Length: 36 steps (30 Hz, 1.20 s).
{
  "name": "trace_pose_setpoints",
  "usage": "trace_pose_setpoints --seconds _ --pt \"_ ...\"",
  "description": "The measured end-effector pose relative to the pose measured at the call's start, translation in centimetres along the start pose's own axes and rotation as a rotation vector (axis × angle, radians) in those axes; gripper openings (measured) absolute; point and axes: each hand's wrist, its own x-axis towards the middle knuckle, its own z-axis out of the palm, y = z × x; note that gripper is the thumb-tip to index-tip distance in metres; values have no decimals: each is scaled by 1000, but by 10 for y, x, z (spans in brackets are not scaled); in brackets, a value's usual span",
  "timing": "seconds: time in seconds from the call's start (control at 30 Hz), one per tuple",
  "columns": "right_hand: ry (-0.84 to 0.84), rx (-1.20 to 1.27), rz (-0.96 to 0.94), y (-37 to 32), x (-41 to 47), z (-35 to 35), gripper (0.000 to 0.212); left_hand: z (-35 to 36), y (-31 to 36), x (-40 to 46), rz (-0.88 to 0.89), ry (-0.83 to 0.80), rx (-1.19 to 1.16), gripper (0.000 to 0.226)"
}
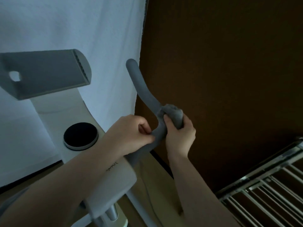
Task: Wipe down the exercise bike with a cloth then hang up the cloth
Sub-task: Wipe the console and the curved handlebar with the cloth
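The grey cloth point(172, 114) is bunched around the bend of the grey padded handlebar point(144, 94) on the right side of the exercise bike point(72, 122). It is held there by the right hand point(179, 136), whose fingers point(168, 121) curl closed round both cloth and bar. The left hand point(132, 133) grips the same bar just below, its fingers wrapped round the padding, apparently to steady it.

Step in hand, as judged: wiping the handlebar; the hanging-up is not yet reached. The next move likely calls for sliding the cloth along the bar toward its upturned tip while the grip stays snug.

Beyond lie the bike's white column with its round black knob point(80, 135), a grey console bracket point(44, 74), and at lower right a metal drying rack point(268, 189), a plausible place for the cloth.
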Motion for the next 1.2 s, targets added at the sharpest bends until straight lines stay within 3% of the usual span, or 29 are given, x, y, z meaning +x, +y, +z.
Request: trace_pose_setpoints --seconds 0.2,0.3,0.57,0.73,0.9,1.1,1.2 --pt "-241 -259 -364 -4 11 -25 32 3 -4 2 17 44 2 8" --pt "-320 -343 -458 -14 43 -8 33 2 -5 3 23 39 13 9" --pt "-353 -309 -472 -8 48 -4 32 1 -6 2 38 56 16 8" --pt "-464 -277 -332 -24 70 17 32 -1 -4 1 9 51 23 9" --pt "-420 -344 -432 -18 58 4 32 1 -4 3 23 51 9 7" --pt "-452 -336 -300 -31 69 31 38 1 -5 0 4 51 23 9" --pt "-447 -413 -351 -24 58 13 36 1 -5 0 27 59 28 10"
